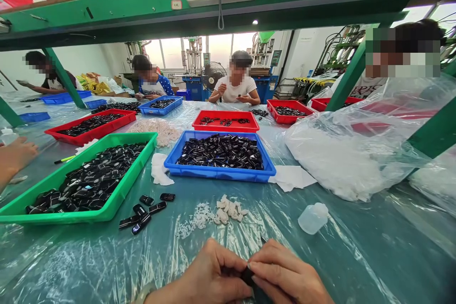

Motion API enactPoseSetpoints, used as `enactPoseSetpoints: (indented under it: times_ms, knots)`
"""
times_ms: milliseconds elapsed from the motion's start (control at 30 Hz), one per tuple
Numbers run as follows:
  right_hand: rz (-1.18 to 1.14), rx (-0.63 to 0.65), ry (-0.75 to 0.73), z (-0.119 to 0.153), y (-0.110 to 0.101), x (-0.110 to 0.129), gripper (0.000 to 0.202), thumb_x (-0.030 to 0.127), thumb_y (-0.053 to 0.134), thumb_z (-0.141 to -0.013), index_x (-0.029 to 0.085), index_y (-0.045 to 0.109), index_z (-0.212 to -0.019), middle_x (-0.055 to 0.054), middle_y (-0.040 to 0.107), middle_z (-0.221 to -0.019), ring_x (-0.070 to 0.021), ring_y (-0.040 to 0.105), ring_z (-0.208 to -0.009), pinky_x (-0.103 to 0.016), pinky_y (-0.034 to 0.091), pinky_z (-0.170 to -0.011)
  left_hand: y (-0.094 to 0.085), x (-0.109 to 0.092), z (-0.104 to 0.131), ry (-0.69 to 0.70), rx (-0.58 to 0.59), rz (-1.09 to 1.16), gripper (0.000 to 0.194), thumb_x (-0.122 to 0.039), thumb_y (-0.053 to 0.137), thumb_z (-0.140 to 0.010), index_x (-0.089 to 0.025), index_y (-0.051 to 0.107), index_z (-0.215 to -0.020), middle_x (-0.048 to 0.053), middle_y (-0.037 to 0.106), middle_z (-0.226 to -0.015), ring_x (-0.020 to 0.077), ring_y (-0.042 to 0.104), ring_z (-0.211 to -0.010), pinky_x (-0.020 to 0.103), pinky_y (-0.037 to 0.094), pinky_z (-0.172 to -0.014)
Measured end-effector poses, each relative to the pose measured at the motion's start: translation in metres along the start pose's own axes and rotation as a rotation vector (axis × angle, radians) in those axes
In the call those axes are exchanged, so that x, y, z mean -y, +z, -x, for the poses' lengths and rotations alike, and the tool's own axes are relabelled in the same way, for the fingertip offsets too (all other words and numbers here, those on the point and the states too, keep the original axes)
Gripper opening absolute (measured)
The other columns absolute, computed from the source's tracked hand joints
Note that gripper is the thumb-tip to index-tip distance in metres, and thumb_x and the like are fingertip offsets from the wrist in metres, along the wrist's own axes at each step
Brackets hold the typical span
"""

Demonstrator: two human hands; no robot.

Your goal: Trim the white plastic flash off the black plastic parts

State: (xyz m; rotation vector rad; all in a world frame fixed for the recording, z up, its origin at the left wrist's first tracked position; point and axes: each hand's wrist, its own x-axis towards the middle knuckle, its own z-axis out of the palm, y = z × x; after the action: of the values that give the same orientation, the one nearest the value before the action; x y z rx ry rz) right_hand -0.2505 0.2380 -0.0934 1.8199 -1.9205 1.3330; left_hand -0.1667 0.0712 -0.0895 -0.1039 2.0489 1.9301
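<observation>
Plastic-sheeted table (356, 256) holds trays in workshop.

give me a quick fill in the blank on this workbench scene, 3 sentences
1. Both hands, left hand and right hand, pinch one small ____ part.
2. The tray at the left edge is ____.
3. The tray straight ahead is ____.

Missing words: black; green; blue

Your left hand (210, 278) and right hand (285, 278) hid most of the small black piece (247, 275) pinched between them. The bottom edge cut off your wrists and the piece's lower end.
</observation>
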Motion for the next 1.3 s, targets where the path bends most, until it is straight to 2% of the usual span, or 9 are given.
enactPoseSetpoints:
  times_ms: [300,467,567,667,767,900,1000,1200,1300]
  knots:
    - [-0.144,0.117,0.207,0.001,0.001,-0.001,0.021,0.008,0.049,-0.082,0.013,0.065,-0.094,-0.008,0.061,-0.082,-0.0112,0.059,-0.076,-0.019,0.049,-0.066,0.002,0.005,-0.002,-0.052,-0.044,0.118,0.013,-0.022,0.062,-0.065,-0.008,0.062,-0.065,0.001,0.052,-0.052,0.0074,0.050,-0.045,0.015,0.040,-0.045]
    - [-0.312,0.142,0.460,0.001,-0.002,-0.005,0.023,0.023,0.044,-0.089,0.016,0.065,-0.091,-0.007,0.062,-0.087,-0.0124,0.059,-0.080,-0.022,0.047,-0.071,0.001,0.008,-0.007,-0.122,-0.018,0.281,0.022,-0.024,0.070,-0.058,-0.005,0.064,-0.067,0.006,0.057,-0.055,0.0090,0.054,-0.045,0.015,0.042,-0.044]
    - [-0.189,0.148,0.591,-0.005,0.002,-0.017,0.027,0.027,0.038,-0.092,0.016,0.062,-0.096,-0.005,0.062,-0.089,-0.0125,0.058,-0.083,-0.023,0.045,-0.075,-0.001,0.005,-0.009,-0.113,-0.058,0.375,0.026,-0.022,0.070,-0.056,-0.003,0.067,-0.073,0.010,0.062,-0.064,0.0090,0.055,-0.045,0.014,0.043,-0.044]
    - [-0.020,0.258,0.568,-0.017,0.010,-0.031,0.023,0.014,0.037,-0.088,0.015,0.060,-0.092,-0.004,0.058,-0.087,-0.0123,0.054,-0.078,-0.023,0.040,-0.070,-0.003,0.002,-0.009,-0.088,-0.068,0.443,0.029,-0.019,0.070,-0.053,-0.003,0.068,-0.077,0.013,0.064,-0.073,0.0097,0.057,-0.049,0.015,0.045,-0.046]
    - [0.060,0.339,0.564,-0.030,0.022,-0.038,0.020,0.003,0.040,-0.079,0.013,0.056,-0.074,-0.004,0.052,-0.079,-0.0113,0.048,-0.070,-0.022,0.033,-0.062,-0.004,0.003,-0.010,-0.053,-0.051,0.518,0.033,-0.030,0.069,-0.059,-0.001,0.067,-0.075,0.015,0.063,-0.073,0.0119,0.059,-0.051,0.015,0.045,-0.045]
    - [0.143,0.381,0.600,-0.043,0.033,-0.038,0.015,0.007,0.044,-0.078,0.013,0.050,-0.066,-0.002,0.046,-0.073,-0.0094,0.041,-0.062,-0.021,0.025,-0.056,-0.005,0.006,-0.011,-0.044,-0.032,0.608,0.050,-0.050,0.063,-0.067,0.000,0.065,-0.074,0.019,0.063,-0.075,0.0141,0.060,-0.051,0.017,0.046,-0.045]
    - [0.154,0.398,0.609,-0.046,0.037,-0.036,0.015,0.009,0.043,-0.080,0.013,0.047,-0.066,-0.002,0.047,-0.073,-0.0093,0.039,-0.061,-0.022,0.023,-0.055,-0.006,0.007,-0.012,-0.051,-0.007,0.626,0.056,-0.055,0.060,-0.069,0.000,0.066,-0.077,0.021,0.063,-0.076,0.0142,0.060,-0.052,0.017,0.047,-0.046]
    - [0.119,0.386,0.656,-0.033,0.031,-0.032,0.009,0.009,0.041,-0.078,0.014,0.044,-0.071,-0.004,0.049,-0.076,-0.0127,0.039,-0.065,-0.025,0.024,-0.060,-0.007,0.006,-0.010,-0.029,-0.011,0.610,0.041,-0.041,0.065,-0.066,0.000,0.065,-0.073,0.021,0.063,-0.080,0.0138,0.061,-0.054,0.016,0.047,-0.046]
    - [0.054,0.325,0.714,-0.023,0.018,-0.028,0.017,0.020,0.034,-0.086,0.015,0.044,-0.073,-0.006,0.049,-0.077,-0.0139,0.041,-0.067,-0.026,0.028,-0.063,-0.007,0.006,-0.009,-0.033,-0.003,0.583,0.035,-0.034,0.067,-0.065,-0.001,0.066,-0.076,0.020,0.063,-0.081,0.0131,0.061,-0.054,0.015,0.047,-0.046]
